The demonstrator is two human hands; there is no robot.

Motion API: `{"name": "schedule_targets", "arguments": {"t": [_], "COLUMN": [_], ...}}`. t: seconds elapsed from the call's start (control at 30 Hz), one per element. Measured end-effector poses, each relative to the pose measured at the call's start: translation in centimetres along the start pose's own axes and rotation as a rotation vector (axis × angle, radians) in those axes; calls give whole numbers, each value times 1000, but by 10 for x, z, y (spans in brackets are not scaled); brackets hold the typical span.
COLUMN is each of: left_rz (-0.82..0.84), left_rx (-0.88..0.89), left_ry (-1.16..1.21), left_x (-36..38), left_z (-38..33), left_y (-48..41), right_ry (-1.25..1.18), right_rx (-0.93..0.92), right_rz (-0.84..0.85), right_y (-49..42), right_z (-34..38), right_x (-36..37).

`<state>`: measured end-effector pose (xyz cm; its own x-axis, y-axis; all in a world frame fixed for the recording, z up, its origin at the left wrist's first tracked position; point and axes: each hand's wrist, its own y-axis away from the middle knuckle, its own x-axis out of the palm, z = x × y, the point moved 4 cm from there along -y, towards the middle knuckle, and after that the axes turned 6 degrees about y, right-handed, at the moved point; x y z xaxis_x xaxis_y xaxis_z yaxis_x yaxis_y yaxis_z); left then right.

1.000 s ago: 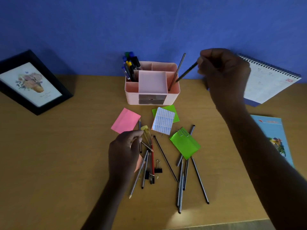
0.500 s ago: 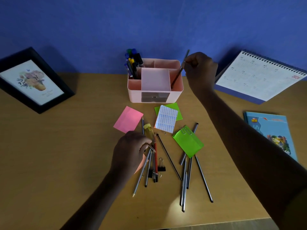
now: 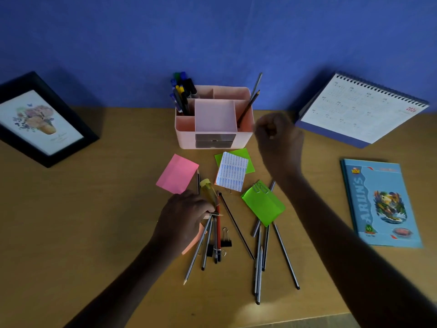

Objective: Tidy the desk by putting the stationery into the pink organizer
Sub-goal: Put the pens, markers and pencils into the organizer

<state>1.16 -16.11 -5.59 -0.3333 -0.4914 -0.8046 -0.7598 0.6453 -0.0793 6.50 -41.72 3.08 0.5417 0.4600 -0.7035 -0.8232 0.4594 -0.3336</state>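
The pink organizer [image 3: 186, 138] stands at the back of the desk. Pens [image 3: 183, 95] fill its left compartment and two pencils [image 3: 251, 102] lean in its right one. My right hand [image 3: 279, 140] hovers just right of the organizer, fingers curled on nothing. My left hand [image 3: 184, 216] rests on the pile of loose pencils [image 3: 208, 242] and pinches the top end of one. More pencils [image 3: 260, 263] lie to the right. A pink note pad [image 3: 177, 174], green pads [image 3: 262, 204], a white label sheet [image 3: 231, 171], a yellow tube [image 3: 208, 188] and binder clips [image 3: 225, 240] lie scattered.
A black picture frame [image 3: 40, 121] leans at the back left. A desk calendar [image 3: 361, 110] stands at the back right, with a blue book [image 3: 380, 202] in front of it. The desk's front edge runs near the bottom.
My right hand lowered a pencil into the organizer's right compartment, let go, and has pulled back down and right. My left hand has stayed on the pencil pile.
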Motion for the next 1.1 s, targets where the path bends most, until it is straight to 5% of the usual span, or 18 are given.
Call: {"name": "schedule_targets", "arguments": {"t": [0.17, 0.33, 0.57, 0.8, 1.0, 1.1], "left_rz": [-50, -211, -529, -759, -642, -528], "left_rx": [13, -45, -65, -25, -53, -62], "left_ry": [73, 260, 460, 538, 508, 362], "left_x": [-10, -50, -109, -123, -102, -86], "left_z": [-3, -18, -53, -69, -59, -49], "left_y": [2, -7, -63, -145, -206, -220], "right_ry": [-15, 225, 574, 601, 560, 322], "right_rx": [-13, 39, -57, 15, 79, 149], "right_rz": [291, 514, 468, 519, 443, 501], "right_y": [109, 175, 201, 196, 184, 183], "right_z": [-8, -22, -4, 4, 17, 14], "right_x": [9, 20, 24, 19, -27, -57]}}
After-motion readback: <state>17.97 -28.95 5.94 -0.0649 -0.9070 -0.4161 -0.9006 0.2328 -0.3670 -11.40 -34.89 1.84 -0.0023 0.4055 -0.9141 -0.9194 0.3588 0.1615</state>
